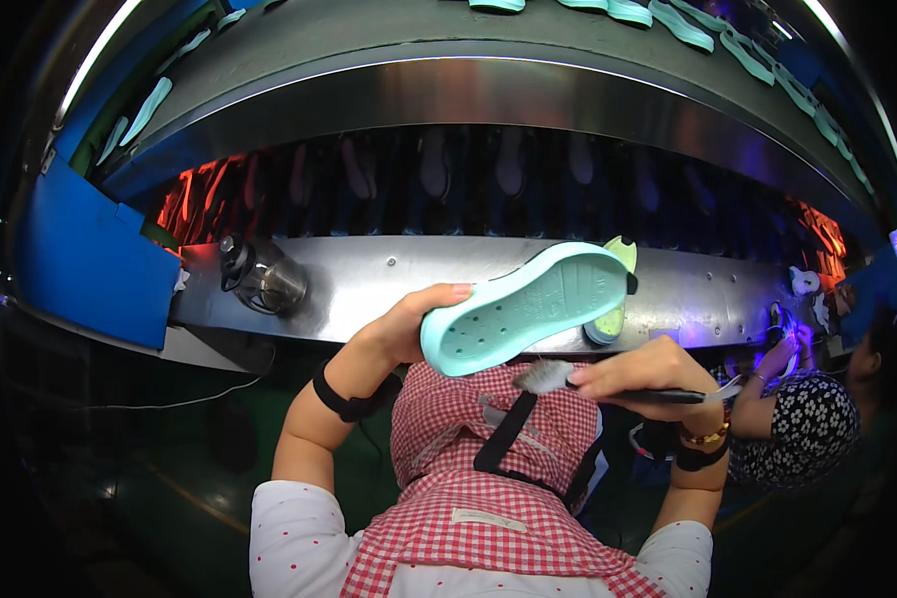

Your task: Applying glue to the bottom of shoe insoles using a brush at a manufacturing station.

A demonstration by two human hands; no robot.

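Note:
A pale turquoise shoe sole is held up over the front edge of the metal ledge, its dished face with small round holes toward me. My left hand grips it at the heel or toe end on the left; I cannot tell which end. My right hand is closed around the dark handle of a brush. The grey bristles point left, just below the sole's lower edge, and contact is unclear. Behind the sole's right end, a yellow-green piece on the ledge is partly hidden.
A dark clear bottle stands on the ledge at left. Above runs a grey conveyor belt carrying several turquoise soles. Between them, a dark opening glows red at both ends. A co-worker sits close on the right.

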